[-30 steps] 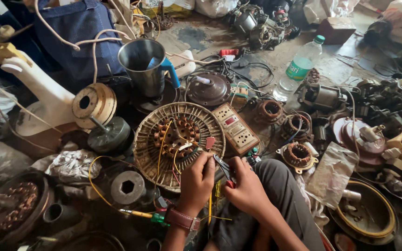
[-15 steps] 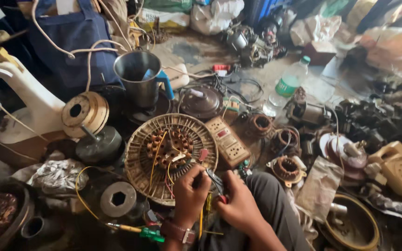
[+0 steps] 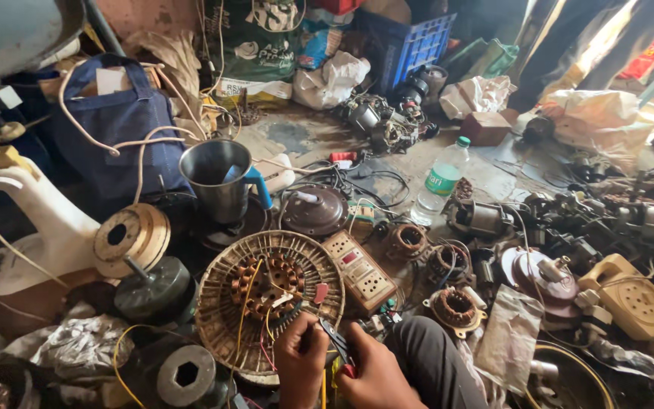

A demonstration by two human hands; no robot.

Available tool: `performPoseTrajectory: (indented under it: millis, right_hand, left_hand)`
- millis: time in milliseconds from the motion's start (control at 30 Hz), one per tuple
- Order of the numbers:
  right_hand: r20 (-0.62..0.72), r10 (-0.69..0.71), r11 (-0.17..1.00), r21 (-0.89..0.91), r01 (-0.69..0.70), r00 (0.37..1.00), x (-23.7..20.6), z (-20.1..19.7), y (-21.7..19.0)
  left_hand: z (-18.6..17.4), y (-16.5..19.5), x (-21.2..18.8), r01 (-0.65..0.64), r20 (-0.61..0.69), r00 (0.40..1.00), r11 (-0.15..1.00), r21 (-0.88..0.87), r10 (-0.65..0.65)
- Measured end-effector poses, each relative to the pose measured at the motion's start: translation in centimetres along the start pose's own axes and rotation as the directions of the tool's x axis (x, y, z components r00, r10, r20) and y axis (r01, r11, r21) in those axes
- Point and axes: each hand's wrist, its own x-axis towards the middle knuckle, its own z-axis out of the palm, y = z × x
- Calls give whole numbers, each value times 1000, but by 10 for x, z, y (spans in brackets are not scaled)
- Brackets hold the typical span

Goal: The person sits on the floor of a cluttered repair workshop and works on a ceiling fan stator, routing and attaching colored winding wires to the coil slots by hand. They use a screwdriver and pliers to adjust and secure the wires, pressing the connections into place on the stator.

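Note:
A round fan stator (image 3: pixel 266 303) with copper coils and yellow and red wires lies on the floor before me. My left hand (image 3: pixel 300 356) rests at its near edge, pinching a wire. My right hand (image 3: pixel 376 375) grips red-handled pliers (image 3: pixel 336 344), whose jaws point at the wires by the left fingers. A dark trouser knee (image 3: pixel 437 363) sits just right of my hands.
A beige power strip (image 3: pixel 361 273), a steel jug with blue handle (image 3: pixel 225 182), a brown motor cover (image 3: pixel 313 212), wound coils (image 3: pixel 406 242), a plastic bottle (image 3: pixel 440 182), a blue bag (image 3: pixel 115 129), a wooden spool (image 3: pixel 130 235) and motor parts crowd the floor.
The view has tilted up and shifted, so my hands now sit at the bottom edge. Both hands stay at the stator's near rim with the pliers.

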Motion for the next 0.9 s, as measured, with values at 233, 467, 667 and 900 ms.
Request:
performPoseTrajectory:
  millis: [233,467,667,900]
  right_hand:
    - [-89,-38,996,74,45,995,-5,8,2]
    - [-17,141,917,380,-124,990,-3,45,28]
    - [-73,179,854,506,-119,981,-6,76,43]
    - [-25,546,475,832,-285,838,-15,100,33]
  left_hand:
    - [-1,16,-2,-228,7,973,966,121,229]
    - [7,34,-4,-198,-119,972,979,50,202]
    - [0,43,-5,-210,-163,958,965,157,235]
    - [1,40,-3,-196,-207,950,963,186,233]
